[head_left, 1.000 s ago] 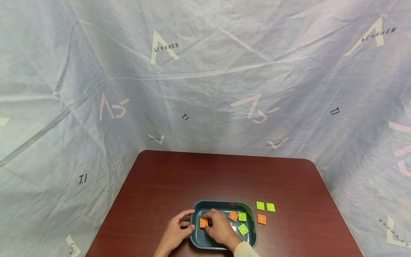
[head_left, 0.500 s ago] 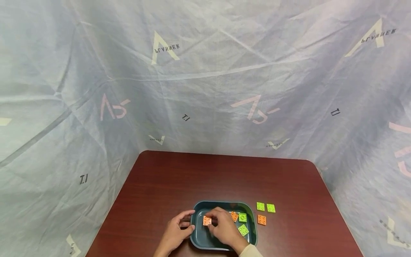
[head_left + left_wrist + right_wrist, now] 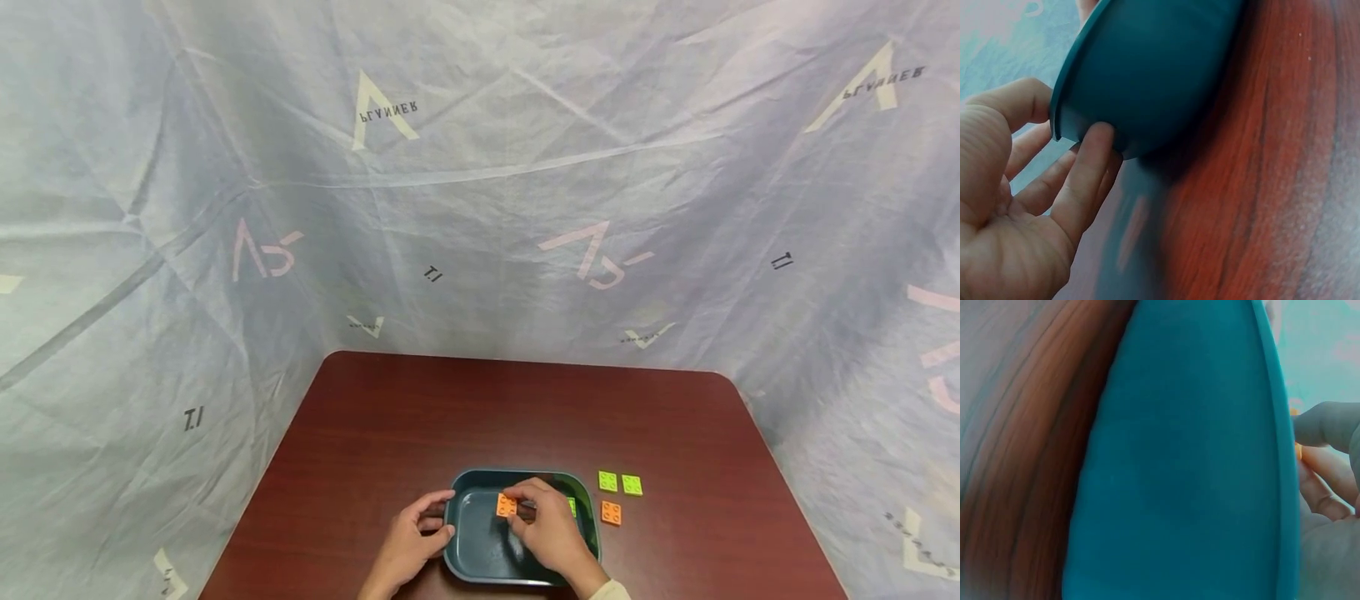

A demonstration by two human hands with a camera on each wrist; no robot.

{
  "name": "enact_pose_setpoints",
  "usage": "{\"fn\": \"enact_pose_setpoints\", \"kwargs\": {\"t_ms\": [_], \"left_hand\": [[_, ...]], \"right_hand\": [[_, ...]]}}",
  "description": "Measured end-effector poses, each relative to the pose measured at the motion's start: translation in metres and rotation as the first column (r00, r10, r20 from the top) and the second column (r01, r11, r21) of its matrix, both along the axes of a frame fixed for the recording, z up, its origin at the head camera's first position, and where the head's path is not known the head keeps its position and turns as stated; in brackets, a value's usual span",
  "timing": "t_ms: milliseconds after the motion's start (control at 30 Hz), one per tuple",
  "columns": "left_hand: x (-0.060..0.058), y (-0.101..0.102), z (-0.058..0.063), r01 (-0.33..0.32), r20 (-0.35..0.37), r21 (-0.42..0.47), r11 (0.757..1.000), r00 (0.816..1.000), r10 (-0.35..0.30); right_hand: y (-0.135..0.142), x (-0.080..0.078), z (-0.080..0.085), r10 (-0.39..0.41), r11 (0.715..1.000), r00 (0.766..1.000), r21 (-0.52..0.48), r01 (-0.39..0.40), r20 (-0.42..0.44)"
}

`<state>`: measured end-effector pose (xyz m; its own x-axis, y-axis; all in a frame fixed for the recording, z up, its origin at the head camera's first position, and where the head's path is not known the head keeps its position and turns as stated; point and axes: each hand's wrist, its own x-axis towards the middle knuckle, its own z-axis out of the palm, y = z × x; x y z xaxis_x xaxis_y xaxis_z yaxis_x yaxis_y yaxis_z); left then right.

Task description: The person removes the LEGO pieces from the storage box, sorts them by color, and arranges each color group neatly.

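A dark teal tray (image 3: 476, 554) lies near the table's front edge. My left hand (image 3: 408, 533) holds its left end; in the left wrist view one finger lies on the tray's outer wall (image 3: 1147, 69) and the thumb meets the rim. Over the tray, my right hand (image 3: 551, 529) pinches an orange square building brick (image 3: 506, 505) with round studs between thumb and fingertips. Part of a green brick (image 3: 572, 507) shows in the tray behind this hand, which hides the other bricks there. The right wrist view mostly shows the tray's side (image 3: 1179, 456), with orange slivers by the fingers.
Right of the tray, two green bricks (image 3: 608, 481) and an orange brick (image 3: 611, 512) lie on the dark red wooden table (image 3: 420, 417). Grey printed sheeting (image 3: 480, 208) hangs around the table's back and sides.
My right hand has moved to the right and slightly back with the orange brick, from the tray's left end towards its middle. The left hand and the tray stay where they were.
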<state>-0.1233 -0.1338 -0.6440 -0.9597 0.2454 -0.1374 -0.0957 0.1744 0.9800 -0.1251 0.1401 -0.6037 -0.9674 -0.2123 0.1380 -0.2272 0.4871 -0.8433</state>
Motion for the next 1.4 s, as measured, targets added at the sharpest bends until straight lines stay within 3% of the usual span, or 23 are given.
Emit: {"fn": "enact_pose_setpoints", "kwargs": {"t_ms": [133,600,800,1067,1400], "left_hand": [[0.001,-0.001,0.002,0.008,0.02,0.034,0.999,1.0,-0.008],[0.001,0.0,0.002,0.007,0.018,0.027,1.0,1.0,-0.007],[0.0,0.001,0.004,0.002,0.036,0.041,0.999,0.999,-0.004],[-0.001,0.003,0.005,-0.001,0.042,0.036,0.999,0.999,0.0],[-0.001,0.002,0.003,-0.005,0.038,0.026,1.0,0.999,0.004]], "right_hand": [[0.009,0.002,0.004,-0.002,1.0,1.0,0.008,0.002,0.013],[0.028,0.009,0.009,-0.065,0.997,0.998,0.051,0.065,-0.005],[0.037,0.01,0.01,-0.135,0.991,0.991,0.001,0.135,0.0],[0.053,0.013,0.013,-0.233,0.972,0.969,0.005,0.234,-0.079],[0.072,0.011,0.012,-0.255,0.966,0.967,0.027,0.255,-0.026]]}}
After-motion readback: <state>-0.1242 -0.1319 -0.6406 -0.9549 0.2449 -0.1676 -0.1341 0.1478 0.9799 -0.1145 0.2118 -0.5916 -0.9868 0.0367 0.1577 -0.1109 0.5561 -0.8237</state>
